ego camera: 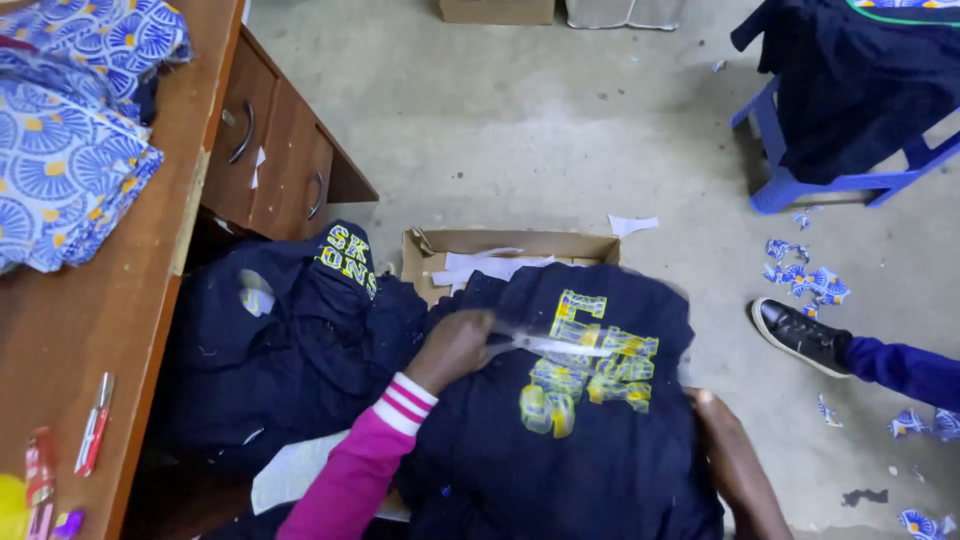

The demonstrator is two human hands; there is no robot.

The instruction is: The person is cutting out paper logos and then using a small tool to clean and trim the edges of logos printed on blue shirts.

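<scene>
Left hand: left hand (455, 345), pink sleeve with striped cuff, centre of frame, fingers pinched shut on a clear film strip (560, 346) that lifts off the print.
Right hand: right hand (712, 420), lower right of centre, lies along the garment's right edge; fingers tucked under the cloth, so how far it is closed cannot be told.
Garment: dark navy garment (580, 460) spread flat, lower centre, with yellow block lettering (590, 365) on its upper half; the film lies across the lettering.
Box: open cardboard box (510, 245) just above the garment, white paper scraps inside.
Pile: heap of dark navy garments (290, 340) left of centre, one showing yellow letters, touching the spread garment.
Surface: wooden surface (110, 300) along the left edge, drawers on its side; folded blue patterned fabric (70, 130) upper left, red pen (95, 425) lower left.
Floor: concrete; blue plastic chair (800, 185) draped with dark cloth upper right; blue fabric scraps and another person's black shoe (800, 335) at right.
</scene>
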